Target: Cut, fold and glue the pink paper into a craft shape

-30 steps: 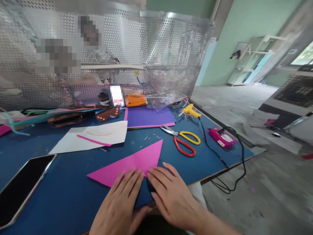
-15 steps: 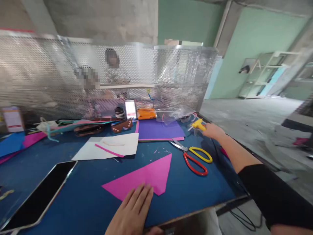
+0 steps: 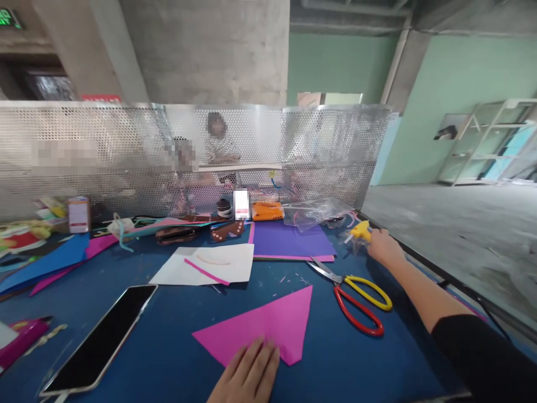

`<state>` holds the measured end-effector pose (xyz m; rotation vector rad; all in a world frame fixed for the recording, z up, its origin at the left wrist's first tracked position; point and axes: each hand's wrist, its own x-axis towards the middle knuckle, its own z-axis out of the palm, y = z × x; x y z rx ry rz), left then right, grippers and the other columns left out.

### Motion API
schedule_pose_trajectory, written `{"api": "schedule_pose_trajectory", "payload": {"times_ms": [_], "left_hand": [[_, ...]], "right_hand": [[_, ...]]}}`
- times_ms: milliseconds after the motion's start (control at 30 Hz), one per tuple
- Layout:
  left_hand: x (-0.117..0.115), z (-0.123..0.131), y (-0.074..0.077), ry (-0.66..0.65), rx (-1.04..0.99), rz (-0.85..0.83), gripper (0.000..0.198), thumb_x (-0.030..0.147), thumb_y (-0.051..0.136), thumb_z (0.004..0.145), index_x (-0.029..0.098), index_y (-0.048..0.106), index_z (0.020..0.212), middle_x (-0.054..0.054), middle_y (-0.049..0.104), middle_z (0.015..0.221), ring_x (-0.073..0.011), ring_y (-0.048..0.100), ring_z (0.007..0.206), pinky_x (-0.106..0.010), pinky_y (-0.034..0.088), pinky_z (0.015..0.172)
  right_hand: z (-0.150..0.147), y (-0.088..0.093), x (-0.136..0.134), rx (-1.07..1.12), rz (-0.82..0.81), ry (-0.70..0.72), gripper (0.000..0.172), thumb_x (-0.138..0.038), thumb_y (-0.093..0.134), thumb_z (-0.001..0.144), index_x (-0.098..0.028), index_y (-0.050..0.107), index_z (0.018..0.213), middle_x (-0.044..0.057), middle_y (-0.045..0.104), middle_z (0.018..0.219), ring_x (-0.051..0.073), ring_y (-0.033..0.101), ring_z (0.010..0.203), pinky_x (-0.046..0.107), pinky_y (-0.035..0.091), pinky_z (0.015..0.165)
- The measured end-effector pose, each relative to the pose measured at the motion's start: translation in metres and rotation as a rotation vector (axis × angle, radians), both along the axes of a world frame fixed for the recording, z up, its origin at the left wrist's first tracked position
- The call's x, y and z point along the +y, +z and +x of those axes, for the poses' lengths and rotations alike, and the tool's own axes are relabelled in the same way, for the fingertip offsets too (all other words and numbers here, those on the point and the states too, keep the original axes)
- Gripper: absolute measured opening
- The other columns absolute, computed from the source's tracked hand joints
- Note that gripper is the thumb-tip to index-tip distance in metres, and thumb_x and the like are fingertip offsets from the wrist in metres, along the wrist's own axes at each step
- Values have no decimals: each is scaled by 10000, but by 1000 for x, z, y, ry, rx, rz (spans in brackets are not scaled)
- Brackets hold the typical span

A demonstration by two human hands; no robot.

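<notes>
Folded pink paper [image 3: 268, 327] lies on the blue table. My left hand [image 3: 251, 369] rests flat on its lower edge, fingers stretched out. At the right back of the table my right hand [image 3: 384, 246] is wrapped round the rear of a yellow glue gun [image 3: 361, 230], whose nozzle points left. Scissors [image 3: 342, 280] with one yellow and one red handle lie open between the pink paper and my right arm. Behind the pink paper, a white sheet [image 3: 168, 268] bears a thin pink strip [image 3: 206, 271].
Purple sheets [image 3: 289, 240], an orange packet [image 3: 267, 211] and clear plastic [image 3: 312, 212] lie at the back, before a perforated metal screen [image 3: 327, 145]. A large phone [image 3: 100, 336] is at left. Two people show behind the screen.
The view has tilted up and turned left, so the table things appear lower and further right. My left hand stays on the pink paper and my right hand stays at the glue gun.
</notes>
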<state>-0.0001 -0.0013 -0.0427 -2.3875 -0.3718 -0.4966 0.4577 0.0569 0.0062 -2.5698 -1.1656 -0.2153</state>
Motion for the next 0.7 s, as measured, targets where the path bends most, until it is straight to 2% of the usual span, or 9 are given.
{"api": "schedule_pose_trajectory", "payload": {"times_ms": [133, 200, 267, 333, 400, 467, 567, 633, 700], "left_hand": [[0, -1, -4, -7, 2, 6, 479, 521, 426, 995, 213, 659, 1277, 24, 731, 1210, -167, 662, 1070, -248, 527, 835], [0, -2, -8, 0, -3, -4, 506, 549, 414, 991, 219, 637, 1304, 41, 713, 1249, -164, 651, 1097, -250, 527, 853], [1, -3, -11, 8, -12, -18, 517, 557, 410, 990, 228, 608, 1336, 58, 689, 1291, -160, 635, 1133, -249, 520, 882], [1, -4, -12, 17, -10, -29, 510, 541, 413, 993, 232, 585, 1361, 60, 676, 1312, -160, 625, 1154, -249, 512, 900], [0, -3, -11, 30, -2, -38, 494, 511, 421, 997, 229, 575, 1372, 51, 672, 1320, -168, 622, 1162, -259, 505, 913], [0, -2, -9, 44, -8, -60, 477, 481, 432, 996, 229, 573, 1376, 39, 664, 1333, -177, 616, 1174, -270, 493, 934], [1, 1, -6, 43, -39, -89, 453, 450, 448, 990, 236, 585, 1365, 34, 659, 1341, -176, 591, 1205, -263, 457, 982], [2, 2, -5, 29, -51, -75, 437, 415, 468, 984, 234, 585, 1364, 40, 656, 1344, -174, 580, 1211, -257, 439, 1003], [3, 3, -5, 12, -58, -70, 441, 386, 482, 980, 228, 566, 1382, 45, 649, 1354, -171, 569, 1222, -252, 429, 1019]], "right_hand": [[-11, 13, -17, 62, 182, -17, 364, -348, 626, 953, -175, 582, 1271, 100, 604, 1280, 239, 638, 1065, 450, 552, 885], [-20, 22, -30, 127, 268, 17, 325, -368, 608, 959, -173, 607, 1220, 108, 630, 1217, 226, 645, 1027, 408, 544, 864], [-35, 28, -45, 219, 339, 67, 310, -400, 550, 962, -129, 648, 1075, 135, 686, 972, 241, 665, 889, 371, 518, 769], [-56, 31, -63, 343, 395, 150, 374, -459, 508, 938, -124, 671, 910, 121, 676, 742, 244, 658, 731, 342, 491, 674], [-83, 29, -83, 479, 443, 258, 440, -524, 455, 922, -139, 666, 894, 89, 669, 679, 220, 632, 642, 315, 490, 626], [-116, 22, -104, 616, 478, 368, 481, -572, 430, 928, -162, 663, 1023, 55, 682, 707, 205, 639, 672, 288, 495, 629], [-168, 2, -128, 1059, 535, 526, 481, -614, 582, 856, -164, 677, 998, 33, 657, 647, 177, 591, 592, 269, 467, 566], [-198, -15, -137, 1171, 473, 573, 504, -637, 592, 851, -166, 686, 1002, 31, 646, 615, 169, 582, 557, 260, 461, 531], [-220, -32, -142, 1156, 537, 505, 519, -670, 596, 834, -176, 713, 941, 38, 639, 602, 171, 587, 547, 264, 489, 537]]}}
